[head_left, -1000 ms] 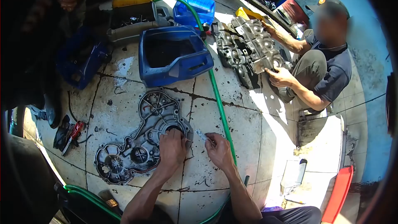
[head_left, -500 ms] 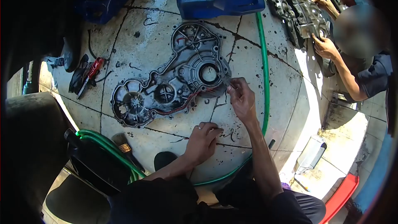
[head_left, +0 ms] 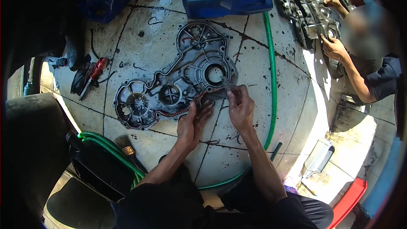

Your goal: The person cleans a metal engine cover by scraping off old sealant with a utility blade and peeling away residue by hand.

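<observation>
A metal engine timing cover (head_left: 169, 95) lies on the tiled floor, its ribbed side up, with strips of red sealant along its lower edge. My left hand (head_left: 190, 125) grips that edge near the middle, thumb on top and fingers curled beneath. With thumb and fingers pinched, my right hand (head_left: 241, 108) holds a small thin metal blade (head_left: 225, 84) against the rim beside the round opening. The fingers partly hide the blade, so its full shape does not show.
A green hose (head_left: 271, 72) runs along the right. Blue plastic containers (head_left: 224, 2) stand beyond the cover. A red-handled tool (head_left: 97, 68), a brush (head_left: 127, 148) and a black bottle (head_left: 91, 165) lie to the left. Another person's hands (head_left: 333, 46) hold a metal engine part (head_left: 318, 8).
My left hand has moved up from the floor and taken hold of the cover's lower edge. The right hand has shifted slightly left and down, still pinching the blade. The cover has barely moved.
</observation>
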### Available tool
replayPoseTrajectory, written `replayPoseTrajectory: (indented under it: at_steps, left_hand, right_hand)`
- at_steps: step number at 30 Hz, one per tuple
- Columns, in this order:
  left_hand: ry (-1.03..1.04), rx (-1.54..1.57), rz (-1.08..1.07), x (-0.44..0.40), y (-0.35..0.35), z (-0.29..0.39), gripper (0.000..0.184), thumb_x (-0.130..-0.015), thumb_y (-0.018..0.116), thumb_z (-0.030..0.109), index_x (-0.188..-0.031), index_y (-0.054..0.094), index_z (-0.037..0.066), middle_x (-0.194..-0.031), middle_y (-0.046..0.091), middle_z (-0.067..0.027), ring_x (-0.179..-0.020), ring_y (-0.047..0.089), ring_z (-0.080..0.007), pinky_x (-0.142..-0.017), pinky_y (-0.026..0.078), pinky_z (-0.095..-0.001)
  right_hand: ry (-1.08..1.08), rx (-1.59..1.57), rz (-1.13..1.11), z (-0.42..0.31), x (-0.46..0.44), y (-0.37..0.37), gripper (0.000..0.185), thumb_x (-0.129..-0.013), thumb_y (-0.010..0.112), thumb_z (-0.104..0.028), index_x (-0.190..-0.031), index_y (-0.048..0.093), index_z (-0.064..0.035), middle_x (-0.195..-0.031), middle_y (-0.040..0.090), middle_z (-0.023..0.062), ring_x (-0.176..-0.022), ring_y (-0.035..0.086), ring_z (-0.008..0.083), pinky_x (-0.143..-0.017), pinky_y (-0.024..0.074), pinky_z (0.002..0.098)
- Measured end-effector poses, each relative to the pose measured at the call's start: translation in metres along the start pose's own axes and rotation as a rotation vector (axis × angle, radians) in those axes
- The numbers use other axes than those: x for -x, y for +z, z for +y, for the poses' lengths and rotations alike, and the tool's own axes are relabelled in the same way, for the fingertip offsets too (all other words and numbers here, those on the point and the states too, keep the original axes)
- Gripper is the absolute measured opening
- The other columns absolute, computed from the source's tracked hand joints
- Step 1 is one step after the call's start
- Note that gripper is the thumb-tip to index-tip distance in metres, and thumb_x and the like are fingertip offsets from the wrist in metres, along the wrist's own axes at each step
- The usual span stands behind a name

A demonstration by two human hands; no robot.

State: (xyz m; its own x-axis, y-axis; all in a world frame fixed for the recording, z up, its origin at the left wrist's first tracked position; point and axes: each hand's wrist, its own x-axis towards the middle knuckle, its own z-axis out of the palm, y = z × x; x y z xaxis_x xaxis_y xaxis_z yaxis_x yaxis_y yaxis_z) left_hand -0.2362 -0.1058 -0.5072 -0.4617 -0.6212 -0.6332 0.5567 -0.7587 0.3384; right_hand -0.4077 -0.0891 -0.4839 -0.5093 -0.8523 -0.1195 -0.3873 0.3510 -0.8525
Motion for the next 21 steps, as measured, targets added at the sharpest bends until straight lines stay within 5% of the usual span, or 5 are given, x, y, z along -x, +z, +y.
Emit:
replayPoseTrajectory:
  at_steps: [6, 9, 12, 16, 21]
  left_hand:
    - [0.009, 0.033, 0.035, 0.000, 0.004, -0.001, 0.051, -0.107, 0.046, 0.038, -0.139, 0.048, -0.002, -0.132, 0.060, -0.0184, -0.119, 0.060, -0.0269, -0.107, 0.047, -0.0418]
    - [0.001, 0.024, 0.073, 0.005, 0.007, 0.003, 0.049, -0.107, 0.046, 0.038, -0.137, 0.050, -0.001, -0.128, 0.063, -0.0183, -0.116, 0.062, -0.0261, -0.105, 0.047, -0.0410]
    - [0.018, -0.021, 0.078, 0.013, 0.019, 0.010, 0.047, -0.108, 0.042, 0.039, -0.135, 0.051, 0.001, -0.125, 0.064, -0.0188, -0.115, 0.062, -0.0264, -0.105, 0.047, -0.0418]
    - [0.041, 0.002, 0.105, 0.017, 0.031, 0.017, 0.045, -0.109, 0.040, 0.038, -0.131, 0.054, 0.002, -0.122, 0.066, -0.0184, -0.112, 0.063, -0.0259, -0.102, 0.048, -0.0406]
    - [0.037, -0.004, 0.103, 0.014, 0.030, 0.014, 0.044, -0.109, 0.040, 0.038, -0.128, 0.055, 0.002, -0.121, 0.066, -0.0187, -0.110, 0.064, -0.0248, -0.101, 0.048, -0.0397]
  right_hand:
    - [0.065, 0.108, 0.048, -0.001, -0.003, -0.004, 0.009, -0.096, 0.063, -0.003, -0.101, 0.058, 0.0031, -0.078, 0.063, 0.0141, -0.067, 0.063, 0.0201, -0.058, 0.0497, 0.0312]
    - [-0.290, 0.053, 0.028, 0.005, 0.000, 0.006, 0.010, -0.094, 0.065, -0.002, -0.100, 0.060, 0.0034, -0.091, 0.058, 0.0148, -0.065, 0.059, 0.0207, -0.059, 0.0496, 0.0329]
    - [0.034, -0.090, 0.149, -0.006, -0.008, -0.004, 0.014, -0.090, 0.068, -0.001, -0.102, 0.062, 0.0031, -0.094, 0.055, 0.0153, -0.073, 0.062, 0.0263, -0.063, 0.0503, 0.0339]
    - [-0.320, 0.130, 0.091, -0.026, -0.002, -0.006, 0.012, -0.092, 0.068, 0.000, -0.103, 0.065, 0.0030, -0.093, 0.056, 0.0121, -0.075, 0.061, 0.0194, -0.058, 0.0492, 0.0290]
    - [-0.158, 0.179, 0.064, -0.046, 0.002, -0.007, 0.012, -0.091, 0.069, -0.001, -0.102, 0.067, 0.0030, -0.100, 0.054, 0.0137, -0.074, 0.062, 0.0227, -0.059, 0.0519, 0.0309]
